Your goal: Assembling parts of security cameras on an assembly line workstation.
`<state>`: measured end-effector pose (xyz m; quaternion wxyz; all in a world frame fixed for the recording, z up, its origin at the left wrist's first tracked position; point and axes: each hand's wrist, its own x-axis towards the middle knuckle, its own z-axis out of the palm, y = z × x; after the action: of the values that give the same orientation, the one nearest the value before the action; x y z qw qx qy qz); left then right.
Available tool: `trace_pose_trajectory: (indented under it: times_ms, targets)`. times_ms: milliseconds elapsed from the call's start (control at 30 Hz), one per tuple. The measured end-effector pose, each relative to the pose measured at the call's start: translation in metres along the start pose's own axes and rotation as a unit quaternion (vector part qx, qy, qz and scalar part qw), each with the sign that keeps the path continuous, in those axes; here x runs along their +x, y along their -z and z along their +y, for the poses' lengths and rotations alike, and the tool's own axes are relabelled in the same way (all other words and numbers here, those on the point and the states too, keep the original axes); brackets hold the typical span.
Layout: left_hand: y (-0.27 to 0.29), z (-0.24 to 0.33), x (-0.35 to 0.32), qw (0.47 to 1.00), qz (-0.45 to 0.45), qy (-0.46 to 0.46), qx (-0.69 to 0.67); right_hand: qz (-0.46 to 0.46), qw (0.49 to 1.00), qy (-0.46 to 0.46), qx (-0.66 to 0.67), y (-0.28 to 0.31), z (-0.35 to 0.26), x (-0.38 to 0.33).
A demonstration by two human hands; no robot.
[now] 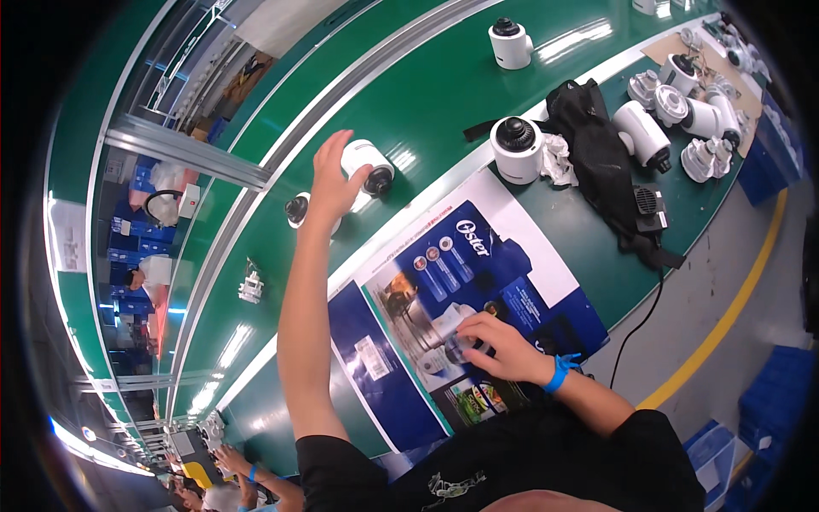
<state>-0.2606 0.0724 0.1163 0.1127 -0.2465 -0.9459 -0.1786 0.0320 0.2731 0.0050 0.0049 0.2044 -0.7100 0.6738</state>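
Observation:
My left hand [334, 183] reaches out over the green conveyor, its thumb and fingers around a white cylindrical housing with a black ribbed end [357, 157]. That housing is tilted, its black end toward the near right. A second white housing [297, 208] is partly hidden behind my left wrist. My right hand [510, 348] is above a flattened printed carton sheet [546, 273] on the bench. Its fingers are curled by a small pale piece [452, 319]; whether they hold it is unclear. A blue band circles my right wrist.
A white housing [516, 158], crumpled white paper [559, 162] and a black strapped pouch with a small fan [593, 145] are to the right. Several white housings and motor-like parts lie at the far right. A small white part [250, 287] rests on the conveyor. Co-worker's hands [230, 461] show lower left.

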Motion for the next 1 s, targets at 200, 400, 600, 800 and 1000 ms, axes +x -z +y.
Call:
trace_pose_trajectory:
  times_ms: [200,400,600,800,1000]
  targets:
    - [0.107,0.143,-0.102,0.937,0.066,-0.340,-0.052,0.018,0.999,0.041,-0.015,-0.003,0.012,-0.002]
    - [0.254,0.265,-0.177,0.904,-0.223,-0.345,0.122,0.023,0.997,0.067,-0.038,-0.012,0.003,0.010]
    - [0.246,0.210,-0.256,0.911,0.008,-0.393,0.127,0.021,0.999,0.017,-0.020,-0.009,0.010,0.006]
    - [0.271,0.134,-0.384,0.901,0.118,-0.416,-0.043,0.025,0.999,0.022,-0.017,-0.013,0.006,0.006]
    - [0.153,0.191,-0.239,0.836,0.239,-0.440,-0.225,0.032,0.999,0.000,-0.024,0.001,0.007,-0.005]
